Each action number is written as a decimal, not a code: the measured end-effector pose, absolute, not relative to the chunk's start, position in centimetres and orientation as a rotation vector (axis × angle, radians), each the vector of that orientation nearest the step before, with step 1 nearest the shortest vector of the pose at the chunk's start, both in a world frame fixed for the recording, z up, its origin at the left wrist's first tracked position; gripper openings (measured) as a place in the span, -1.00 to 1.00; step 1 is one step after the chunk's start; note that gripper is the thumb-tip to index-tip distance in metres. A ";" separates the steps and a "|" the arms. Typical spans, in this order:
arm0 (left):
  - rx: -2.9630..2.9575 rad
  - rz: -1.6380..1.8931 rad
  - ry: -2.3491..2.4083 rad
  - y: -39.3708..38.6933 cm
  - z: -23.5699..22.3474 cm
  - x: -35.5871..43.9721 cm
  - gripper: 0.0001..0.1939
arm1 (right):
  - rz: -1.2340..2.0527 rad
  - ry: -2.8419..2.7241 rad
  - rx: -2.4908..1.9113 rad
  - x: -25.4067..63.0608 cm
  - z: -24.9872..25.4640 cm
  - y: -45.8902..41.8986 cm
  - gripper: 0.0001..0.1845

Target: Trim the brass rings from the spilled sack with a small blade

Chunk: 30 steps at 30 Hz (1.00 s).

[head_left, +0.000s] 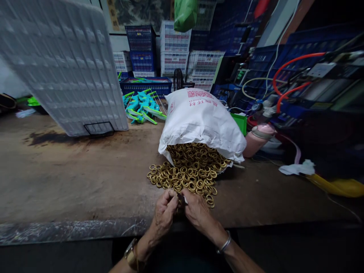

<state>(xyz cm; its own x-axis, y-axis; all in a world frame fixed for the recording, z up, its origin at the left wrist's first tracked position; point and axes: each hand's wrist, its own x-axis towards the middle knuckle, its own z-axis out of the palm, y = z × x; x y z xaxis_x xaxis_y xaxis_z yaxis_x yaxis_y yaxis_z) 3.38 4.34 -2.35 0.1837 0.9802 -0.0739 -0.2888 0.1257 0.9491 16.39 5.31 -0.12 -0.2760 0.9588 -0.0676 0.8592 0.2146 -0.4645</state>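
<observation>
At the front of the table, my left hand (164,209) is closed in a pinch, and what its fingers hold is hidden. Close beside it, my right hand (198,211) is closed on a small dark object (182,198), whose kind I cannot make out. Both hands are at the near edge of a heap of brass-coloured rings (184,176). The rings spill from the open mouth of a white woven sack (203,123) with red print, which lies on its side facing me.
A ribbed translucent panel (68,68) stands upright at the left by a black wire stand (99,129). Turquoise and green plastic pieces (143,107) lie behind. A pink bottle (258,139) is right of the sack. Stacked crates (174,49) and a machine with orange hoses (277,81) lie beyond the wooden table (85,182).
</observation>
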 end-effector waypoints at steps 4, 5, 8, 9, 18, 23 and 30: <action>1.017 1.148 0.905 4.1 -1.7 3.0 -0.71 | 0.585 -2.287 -1.756 16.0 0.5 5.2 -0.70; 1.027 1.151 0.924 4.0 -1.5 2.8 -0.72 | 0.569 -2.296 -1.745 15.9 0.7 5.2 -0.70; 1.077 1.170 0.981 3.3 -0.8 2.1 -0.73 | 0.510 -2.325 -1.705 15.6 1.0 5.5 -0.69; 1.096 1.169 0.986 3.0 -0.5 1.9 -0.73 | 0.497 -2.319 -1.724 15.6 1.1 5.7 -0.70; 0.711 1.181 0.830 3.2 0.6 1.6 -0.74 | 1.040 -1.754 -1.507 15.2 0.9 7.0 -0.73; 0.584 1.127 0.823 3.8 0.5 1.7 -0.70 | 1.656 -1.388 -1.244 13.7 0.8 6.0 -0.62; 0.492 1.105 0.916 3.6 -0.6 1.5 -0.68 | 1.328 -1.483 -1.306 13.6 0.6 6.3 -0.82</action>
<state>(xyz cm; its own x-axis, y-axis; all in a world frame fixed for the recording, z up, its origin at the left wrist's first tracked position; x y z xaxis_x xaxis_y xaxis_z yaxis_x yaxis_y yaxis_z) 1.50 3.61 -0.57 0.1528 0.9124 -0.3797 -0.5418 0.3986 0.7400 13.63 6.34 0.58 -0.2055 0.9737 -0.0981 0.2048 -0.0552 -0.9772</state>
